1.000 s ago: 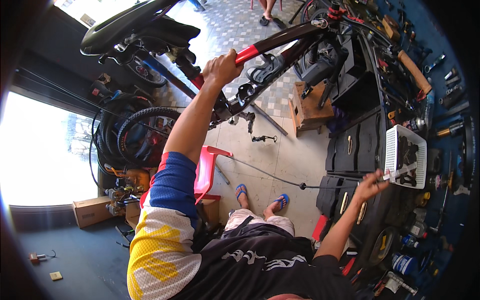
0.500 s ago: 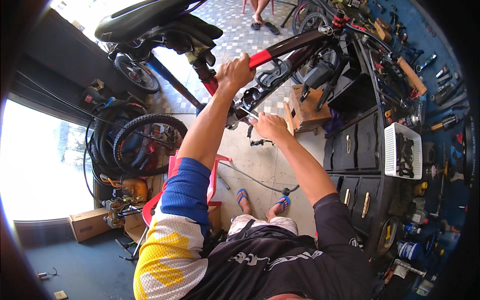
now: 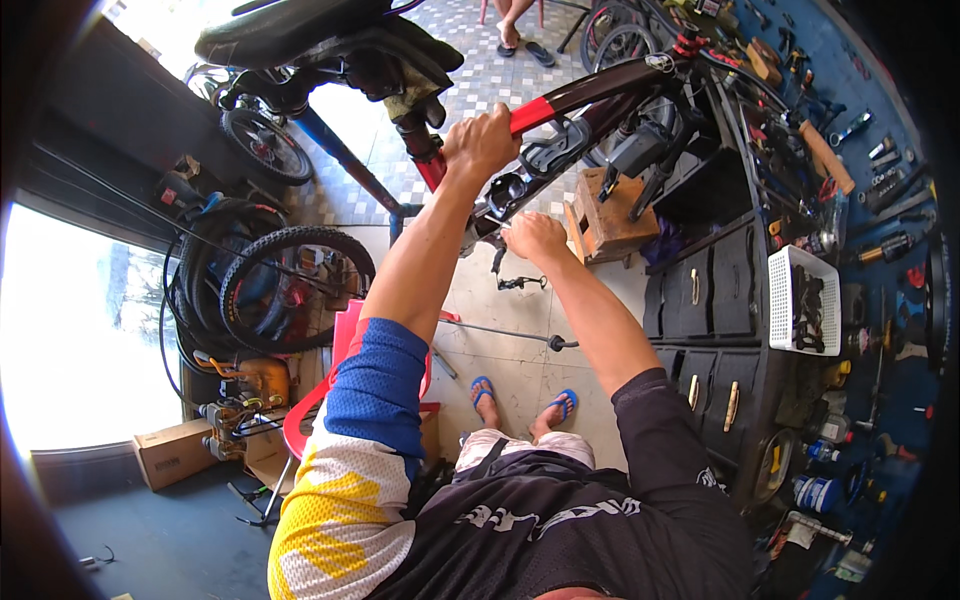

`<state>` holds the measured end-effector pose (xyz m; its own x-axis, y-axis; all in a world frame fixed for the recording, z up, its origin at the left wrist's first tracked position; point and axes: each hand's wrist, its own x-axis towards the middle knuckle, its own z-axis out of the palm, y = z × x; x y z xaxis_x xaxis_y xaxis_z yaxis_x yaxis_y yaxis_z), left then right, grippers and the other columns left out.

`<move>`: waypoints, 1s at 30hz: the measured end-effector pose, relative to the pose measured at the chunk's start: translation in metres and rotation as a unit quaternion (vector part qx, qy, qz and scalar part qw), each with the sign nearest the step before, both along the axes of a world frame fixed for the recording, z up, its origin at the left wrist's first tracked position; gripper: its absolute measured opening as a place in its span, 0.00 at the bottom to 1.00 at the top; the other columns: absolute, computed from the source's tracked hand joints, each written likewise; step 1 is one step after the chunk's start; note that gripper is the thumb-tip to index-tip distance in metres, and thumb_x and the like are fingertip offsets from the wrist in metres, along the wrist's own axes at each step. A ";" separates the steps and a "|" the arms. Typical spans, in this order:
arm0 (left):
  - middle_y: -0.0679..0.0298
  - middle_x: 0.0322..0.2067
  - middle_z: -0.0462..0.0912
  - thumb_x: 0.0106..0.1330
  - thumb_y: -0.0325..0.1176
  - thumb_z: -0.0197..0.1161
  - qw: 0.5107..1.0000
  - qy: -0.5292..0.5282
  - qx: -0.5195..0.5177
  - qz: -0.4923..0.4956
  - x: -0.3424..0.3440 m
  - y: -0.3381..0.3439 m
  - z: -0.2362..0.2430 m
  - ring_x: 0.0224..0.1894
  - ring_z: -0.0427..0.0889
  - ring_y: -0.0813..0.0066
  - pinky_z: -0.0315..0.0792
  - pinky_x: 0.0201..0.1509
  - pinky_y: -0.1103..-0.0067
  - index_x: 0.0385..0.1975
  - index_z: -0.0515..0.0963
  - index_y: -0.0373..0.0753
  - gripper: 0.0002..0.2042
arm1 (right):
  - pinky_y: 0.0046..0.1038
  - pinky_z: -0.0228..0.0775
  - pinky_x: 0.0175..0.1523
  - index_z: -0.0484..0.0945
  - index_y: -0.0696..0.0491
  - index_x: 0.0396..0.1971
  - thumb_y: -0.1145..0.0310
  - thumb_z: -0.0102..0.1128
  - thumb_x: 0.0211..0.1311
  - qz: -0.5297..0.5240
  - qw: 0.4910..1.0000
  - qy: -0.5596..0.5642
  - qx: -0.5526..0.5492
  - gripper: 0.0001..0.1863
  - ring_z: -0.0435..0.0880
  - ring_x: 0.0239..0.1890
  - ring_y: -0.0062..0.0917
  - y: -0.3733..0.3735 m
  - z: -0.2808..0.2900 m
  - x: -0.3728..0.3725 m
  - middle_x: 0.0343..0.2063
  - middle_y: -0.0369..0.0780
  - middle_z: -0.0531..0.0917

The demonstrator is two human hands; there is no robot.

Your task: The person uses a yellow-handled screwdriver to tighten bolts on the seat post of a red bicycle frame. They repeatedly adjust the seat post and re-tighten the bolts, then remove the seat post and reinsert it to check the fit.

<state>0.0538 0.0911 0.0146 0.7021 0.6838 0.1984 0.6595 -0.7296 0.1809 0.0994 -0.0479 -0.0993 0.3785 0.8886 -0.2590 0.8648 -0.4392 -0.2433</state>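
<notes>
Cloth of a black shirt (image 3: 540, 510) is closest to me. A bit farther out, my right hand (image 3: 535, 238) is curled beside the low part of the bike frame (image 3: 590, 90), and I can't tell what its fingers pinch. My left hand (image 3: 482, 145) is wrapped around the top bar, next to its red part (image 3: 532, 116), near the black seat (image 3: 300, 42). Past my hands I see a wooden box (image 3: 615, 220). Farthest away, another person's feet (image 3: 510, 28) rest on small tiles (image 3: 480, 75).
</notes>
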 end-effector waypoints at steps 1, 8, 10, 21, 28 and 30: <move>0.48 0.33 0.88 0.65 0.49 0.63 1.000 -0.002 -0.001 0.001 0.000 0.000 0.000 0.39 0.89 0.47 0.80 0.44 0.56 0.48 0.77 0.42 0.19 | 0.39 0.78 0.57 0.87 0.53 0.42 0.49 0.57 0.70 -0.007 1.000 0.008 -0.012 0.22 0.85 0.54 0.41 0.001 0.004 0.001 0.46 0.49 0.87; 0.48 0.34 0.88 0.65 0.49 0.63 1.000 0.004 -0.009 0.016 0.001 -0.001 0.001 0.40 0.88 0.47 0.80 0.45 0.57 0.47 0.77 0.43 0.19 | 0.40 0.80 0.54 0.88 0.51 0.41 0.51 0.59 0.68 -0.073 0.997 -0.009 0.038 0.19 0.88 0.50 0.42 -0.007 0.013 0.019 0.43 0.46 0.89; 0.48 0.34 0.88 0.65 0.49 0.63 1.000 0.006 -0.007 0.018 0.002 -0.001 0.000 0.39 0.88 0.47 0.80 0.45 0.57 0.47 0.78 0.43 0.19 | 0.42 0.78 0.56 0.88 0.53 0.42 0.51 0.58 0.69 -0.091 0.995 0.014 0.036 0.20 0.87 0.52 0.43 -0.004 0.017 0.028 0.45 0.48 0.88; 0.49 0.33 0.88 0.66 0.48 0.62 1.000 0.002 0.009 0.008 0.003 -0.002 0.002 0.38 0.88 0.46 0.80 0.44 0.56 0.45 0.77 0.40 0.18 | 0.42 0.78 0.58 0.87 0.54 0.43 0.50 0.61 0.66 -0.078 0.994 0.052 0.048 0.22 0.86 0.53 0.44 0.002 0.033 0.032 0.45 0.49 0.88; 0.48 0.33 0.88 0.66 0.48 0.62 1.000 0.000 0.008 0.006 0.003 -0.001 0.000 0.37 0.88 0.46 0.79 0.44 0.56 0.45 0.77 0.40 0.18 | 0.39 0.78 0.58 0.88 0.51 0.46 0.61 0.58 0.65 -0.003 0.999 -0.008 -0.044 0.16 0.86 0.56 0.39 0.013 0.050 0.051 0.52 0.46 0.87; 0.47 0.33 0.88 0.65 0.47 0.63 1.000 -0.002 0.005 0.006 0.002 0.000 0.001 0.37 0.88 0.46 0.80 0.44 0.56 0.44 0.78 0.40 0.18 | 0.40 0.78 0.60 0.88 0.51 0.47 0.62 0.56 0.65 0.033 0.997 -0.028 -0.067 0.17 0.85 0.58 0.39 0.026 0.067 0.057 0.54 0.47 0.85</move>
<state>0.0558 0.0911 0.0153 0.6930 0.6903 0.2077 0.6674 -0.7233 0.1770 0.1569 -0.0217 -0.0327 0.3379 0.8707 -0.3574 0.9031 -0.4069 -0.1375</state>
